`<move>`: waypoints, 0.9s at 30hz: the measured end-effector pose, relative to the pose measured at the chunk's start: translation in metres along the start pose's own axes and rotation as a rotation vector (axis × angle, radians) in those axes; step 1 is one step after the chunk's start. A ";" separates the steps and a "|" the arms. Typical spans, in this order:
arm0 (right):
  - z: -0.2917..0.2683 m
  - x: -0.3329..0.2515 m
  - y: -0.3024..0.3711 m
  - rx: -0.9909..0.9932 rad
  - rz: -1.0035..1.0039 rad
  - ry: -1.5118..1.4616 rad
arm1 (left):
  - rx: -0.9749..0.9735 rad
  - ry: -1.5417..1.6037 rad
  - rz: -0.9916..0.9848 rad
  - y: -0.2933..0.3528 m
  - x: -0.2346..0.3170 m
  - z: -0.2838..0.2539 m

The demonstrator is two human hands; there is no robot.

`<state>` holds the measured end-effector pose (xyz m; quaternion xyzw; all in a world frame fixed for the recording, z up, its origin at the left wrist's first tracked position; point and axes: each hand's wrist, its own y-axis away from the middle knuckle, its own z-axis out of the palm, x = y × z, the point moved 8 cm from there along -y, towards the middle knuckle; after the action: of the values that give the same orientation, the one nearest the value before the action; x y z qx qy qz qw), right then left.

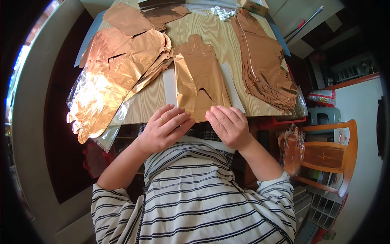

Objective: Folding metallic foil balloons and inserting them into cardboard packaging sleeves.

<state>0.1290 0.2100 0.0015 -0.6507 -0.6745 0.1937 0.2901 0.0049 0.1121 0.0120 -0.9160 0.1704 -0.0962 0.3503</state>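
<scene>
A flat, copper-coloured foil balloon lies in front of me, its near part folded and a dark slit showing near the middle. Beneath it a white sheet sticks out at both sides. My left hand, with a ring on one finger, is closed at the foil's near left corner. At the near right corner my right hand is closed too, thumb and fingers pinched on the edge. The fingertips of both hands partly hide that edge at the table's front.
Crumpled foil balloons pile up on the left over clear plastic, overhanging the wooden table. Another stack lies right. White rings or clips and a cardboard box are at the back. A wooden chair stands right.
</scene>
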 end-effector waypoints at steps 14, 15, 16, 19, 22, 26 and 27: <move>0.000 -0.001 -0.003 0.067 0.009 0.031 | 0.108 0.145 0.044 0.000 -0.010 0.006; 0.002 -0.002 -0.001 0.069 -0.003 0.028 | 0.104 0.150 0.045 -0.001 -0.009 0.006; 0.004 -0.002 0.001 0.072 -0.014 0.026 | 0.100 0.154 0.047 -0.001 -0.008 0.006; -0.001 0.003 -0.002 0.066 -0.041 0.036 | 0.109 0.126 0.039 0.001 -0.010 0.006; -0.005 0.015 0.005 0.067 -0.033 0.056 | 0.108 0.100 0.022 0.005 -0.014 0.004; -0.008 0.025 0.014 0.058 -0.040 0.081 | 0.081 0.087 0.017 0.006 -0.016 0.007; -0.007 0.025 0.016 0.057 -0.048 0.088 | 0.068 0.070 0.008 0.006 -0.017 0.008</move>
<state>0.1463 0.2355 0.0006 -0.6339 -0.6706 0.1771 0.3422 -0.0096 0.1190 0.0015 -0.8989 0.1827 -0.1325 0.3756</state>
